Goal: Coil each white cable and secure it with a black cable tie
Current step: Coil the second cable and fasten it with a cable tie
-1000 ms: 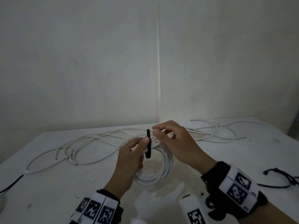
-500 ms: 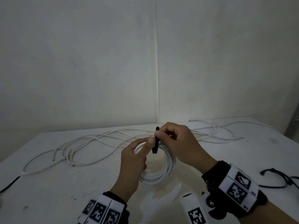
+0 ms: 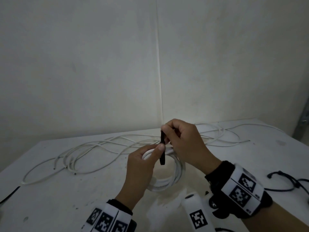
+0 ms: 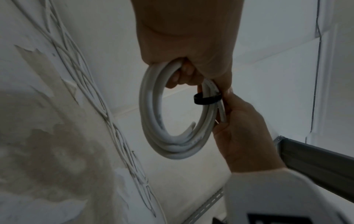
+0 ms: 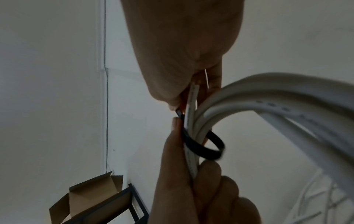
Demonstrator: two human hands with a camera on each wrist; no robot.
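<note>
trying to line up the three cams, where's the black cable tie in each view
Head: the black cable tie stands near upright at centre, between left hand and right hand.
Left wrist: a dark band across the coil's right side, centre right.
Right wrist: a loose loop round the bundled strands, centre.
Shared landmark: the coiled white cable, a ring in the left wrist view and filling the right of the right wrist view.

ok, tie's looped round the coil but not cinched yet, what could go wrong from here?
1. The black cable tie sits slack around the coiled white cable; if the right hand slips, it may spring off.
2. A cut cable end pokes out inside the coil and could escape the bundle.
3. The left hand grips one side only, so the turns may splay.
</note>
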